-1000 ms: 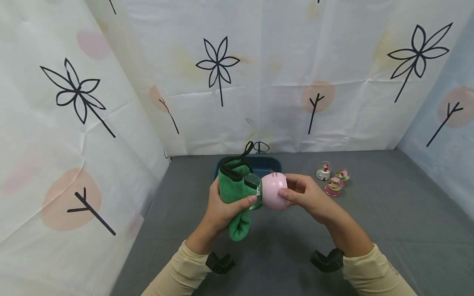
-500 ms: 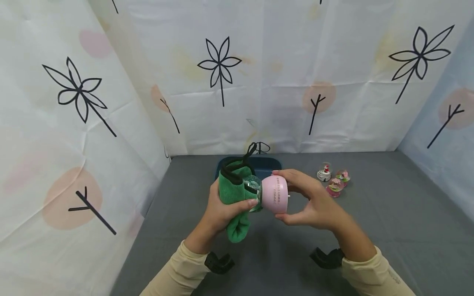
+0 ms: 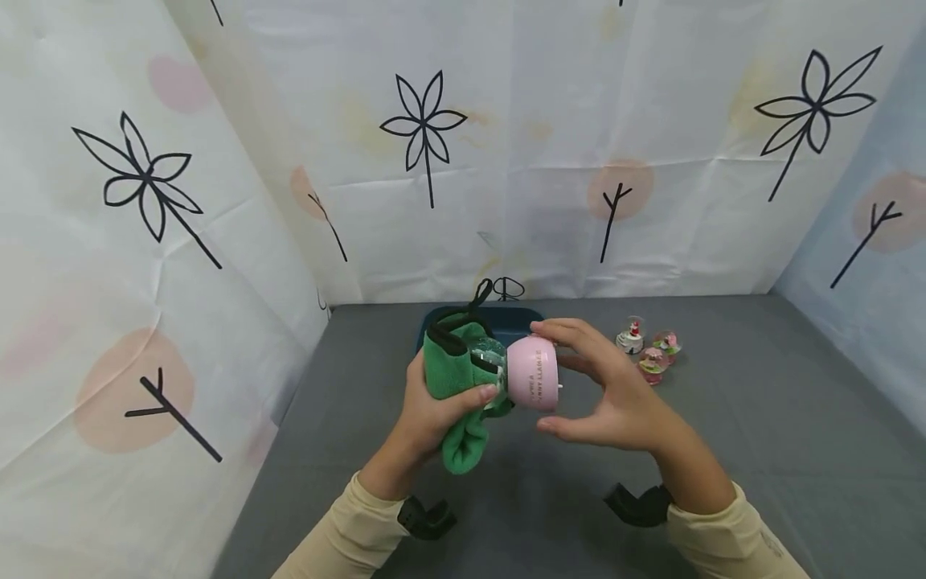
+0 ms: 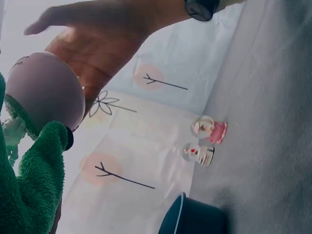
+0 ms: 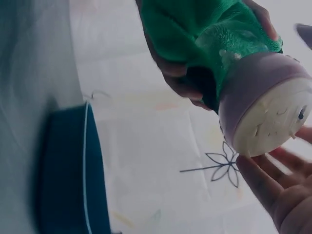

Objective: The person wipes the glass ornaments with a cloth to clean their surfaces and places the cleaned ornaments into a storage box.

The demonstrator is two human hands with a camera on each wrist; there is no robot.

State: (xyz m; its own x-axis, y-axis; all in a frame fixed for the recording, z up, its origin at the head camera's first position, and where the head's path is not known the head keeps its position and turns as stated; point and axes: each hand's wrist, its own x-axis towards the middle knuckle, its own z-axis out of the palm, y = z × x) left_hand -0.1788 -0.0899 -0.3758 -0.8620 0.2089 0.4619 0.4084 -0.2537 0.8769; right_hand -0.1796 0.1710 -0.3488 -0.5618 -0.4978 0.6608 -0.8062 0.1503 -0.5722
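Observation:
A snow globe lies on its side in the air, its pink base pointing right and its clear dome pointing left. My left hand grips the dome through a green cloth with dark edging and a loop, the thumb lying along the near side. Part of the dome is hidden by the cloth. My right hand is spread around the base, thumb below and fingers above, the thumb standing off it. In the right wrist view, the pale underside shows a small peg, with a fingertip right at its rim.
A dark blue bin stands behind the hands at the back of the grey table. To its right are a white-based snow globe and two pink ones, the nearer pink globe in front. A patterned cloth backdrop rises behind.
The pink base has turned, bringing its lettering round to face the head camera. My right hand has let go of the base and spread its fingers. The left hand keeps its grip.

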